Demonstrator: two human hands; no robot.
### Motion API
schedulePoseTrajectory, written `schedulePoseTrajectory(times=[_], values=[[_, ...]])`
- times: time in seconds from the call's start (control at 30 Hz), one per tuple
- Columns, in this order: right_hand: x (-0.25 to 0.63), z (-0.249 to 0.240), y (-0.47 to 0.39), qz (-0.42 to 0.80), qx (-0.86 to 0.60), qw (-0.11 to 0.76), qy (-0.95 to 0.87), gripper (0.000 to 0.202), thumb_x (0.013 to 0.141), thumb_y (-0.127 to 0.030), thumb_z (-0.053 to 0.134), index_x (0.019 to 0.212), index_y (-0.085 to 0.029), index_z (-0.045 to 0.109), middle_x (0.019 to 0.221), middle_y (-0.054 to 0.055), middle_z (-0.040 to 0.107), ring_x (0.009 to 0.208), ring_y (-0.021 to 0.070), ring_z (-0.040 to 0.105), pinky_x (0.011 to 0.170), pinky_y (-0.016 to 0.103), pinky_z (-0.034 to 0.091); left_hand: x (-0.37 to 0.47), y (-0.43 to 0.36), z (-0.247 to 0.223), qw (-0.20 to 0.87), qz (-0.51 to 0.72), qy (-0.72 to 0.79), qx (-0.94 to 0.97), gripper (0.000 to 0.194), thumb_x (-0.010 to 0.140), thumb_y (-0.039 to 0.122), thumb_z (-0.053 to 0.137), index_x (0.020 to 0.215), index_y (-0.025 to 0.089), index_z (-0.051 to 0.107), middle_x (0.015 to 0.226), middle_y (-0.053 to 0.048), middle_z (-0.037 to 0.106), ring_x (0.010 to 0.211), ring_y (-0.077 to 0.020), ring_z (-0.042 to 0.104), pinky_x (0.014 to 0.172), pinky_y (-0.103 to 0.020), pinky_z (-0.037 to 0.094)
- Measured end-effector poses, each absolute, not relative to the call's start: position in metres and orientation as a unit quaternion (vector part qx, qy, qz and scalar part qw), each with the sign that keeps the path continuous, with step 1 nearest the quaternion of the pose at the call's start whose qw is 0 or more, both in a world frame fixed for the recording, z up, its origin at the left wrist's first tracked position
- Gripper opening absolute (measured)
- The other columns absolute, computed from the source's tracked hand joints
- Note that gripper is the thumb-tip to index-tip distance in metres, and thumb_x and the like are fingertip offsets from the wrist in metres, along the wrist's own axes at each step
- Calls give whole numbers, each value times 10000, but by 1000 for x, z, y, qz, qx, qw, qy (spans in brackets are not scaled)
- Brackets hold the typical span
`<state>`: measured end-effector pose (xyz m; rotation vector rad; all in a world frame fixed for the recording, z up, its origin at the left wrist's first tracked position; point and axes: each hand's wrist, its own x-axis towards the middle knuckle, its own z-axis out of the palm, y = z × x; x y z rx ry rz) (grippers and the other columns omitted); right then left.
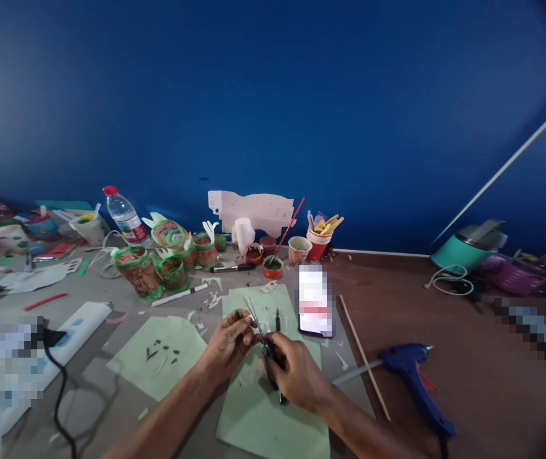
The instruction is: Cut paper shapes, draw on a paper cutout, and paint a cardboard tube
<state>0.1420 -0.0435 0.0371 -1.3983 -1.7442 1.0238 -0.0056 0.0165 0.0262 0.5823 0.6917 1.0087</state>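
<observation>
My right hand (296, 368) is closed round the dark handles of a pair of scissors (259, 326), whose blades point up and away, slightly apart. Close beside the blades, my left hand (229, 338) pinches a small white piece of paper (252, 320). Both hands are above a pale green sheet (273, 427). A black pen-like tool (277, 319) lies on that sheet, partly hidden by my right hand. To the left, a second green sheet (158, 363) bears small dark green bits and a pale sliver.
A lit phone (314, 299) lies behind my right hand. On the right are a wooden stick (363, 357) and a blue glue gun (409, 370). Painted green-rimmed pots (136, 274), a bottle (127, 217), paint cups (273, 266) and a red cup (319, 244) line the back. A power strip (81, 325) lies left.
</observation>
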Motion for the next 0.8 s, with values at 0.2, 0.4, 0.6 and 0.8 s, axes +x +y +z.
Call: schedulePoseTrajectory(times=[0.2,0.4,0.6,0.8], values=[[141,37,-43,386,-537,337,-670,84,771,-185,535,732,-199,462,551,-64,429,497,92,376,470,201,240,-5,16,26,780,460,319,281,275,615,275,821,687,143,591,435,72,466,435,-50,414,606,-215,468],[141,35,-44,388,-540,331,-669,136,782,-184,522,703,-212,415,529,-69,414,479,90,351,464,206,225,-6,16,27,775,467,316,285,309,590,290,837,684,141,583,472,75,468,442,-44,416,573,-194,446],[139,34,-45,383,-544,329,-670,107,784,-183,514,719,-212,435,530,-65,421,483,96,358,471,209,228,-6,16,27,769,471,323,287,302,598,303,830,681,146,585,484,68,465,457,-57,424,570,-201,446],[138,36,-45,381,-548,321,-672,133,782,-198,517,693,-215,420,513,-68,409,475,97,350,465,211,221,-6,16,27,758,483,332,287,291,586,298,831,690,165,594,550,60,499,443,-49,405,576,-209,443]])
